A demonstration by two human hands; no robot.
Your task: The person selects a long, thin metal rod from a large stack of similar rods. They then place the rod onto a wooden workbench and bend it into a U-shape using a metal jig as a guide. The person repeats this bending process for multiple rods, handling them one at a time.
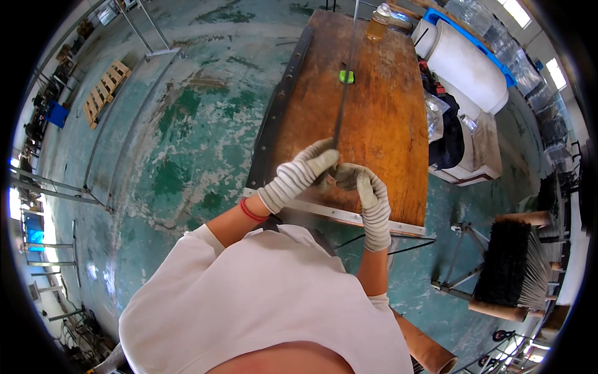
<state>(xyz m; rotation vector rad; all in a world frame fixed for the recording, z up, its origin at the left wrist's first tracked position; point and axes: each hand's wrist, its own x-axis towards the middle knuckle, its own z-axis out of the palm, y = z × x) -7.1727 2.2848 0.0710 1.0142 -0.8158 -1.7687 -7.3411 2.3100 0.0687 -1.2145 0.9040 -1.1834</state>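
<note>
Both my hands wear pale striped work gloves and meet low over the near end of a wooden table (386, 112). My left hand (309, 166) is closed around a long thin dark strip (341, 115), which runs away from me above the tabletop and past its far edge. Close beside it, my right hand (363, 184) has its fingers curled in toward the strip's near end. What those right fingers pinch is hidden by the gloves. A small bright green object (347, 76) lies on the table next to the strip.
At the table's far end stands a bottle of amber liquid (377, 22). A dark metal rail (277, 106) lines the left edge. Rightward are large white rolls (467, 62), a black cloth (450, 143) and a rack of black bristly strips (504, 265). A wooden pallet (107, 92) lies far left.
</note>
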